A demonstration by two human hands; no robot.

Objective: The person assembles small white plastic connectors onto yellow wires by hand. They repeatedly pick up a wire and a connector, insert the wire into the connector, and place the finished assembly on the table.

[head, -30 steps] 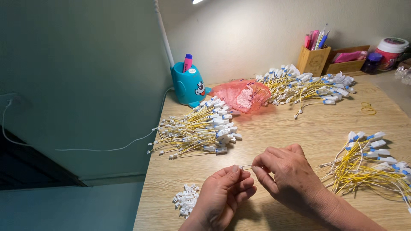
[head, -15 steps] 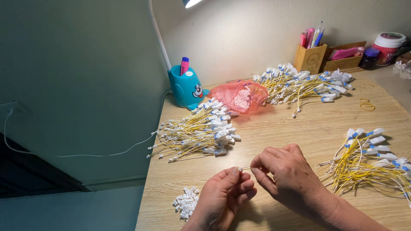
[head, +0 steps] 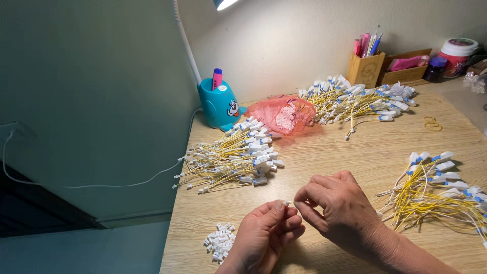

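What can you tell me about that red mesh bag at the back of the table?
The red mesh bag is a soft, see-through net pouch, crumpled and lying flat on the wooden table. Small white pieces show through it. It sits beside the teal pen holder, between two heaps of yellow wires, and seems to touch both. No hand touches it.

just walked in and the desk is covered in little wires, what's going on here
A person sits at a wooden desk with both hands close together, the left hand and right hand pinching a small white piece between their fingertips. A little heap of white connectors lies beside the left hand. Bundles of yellow wires with white ends sit to the left, the right and at the back, next to a pink mesh bag.
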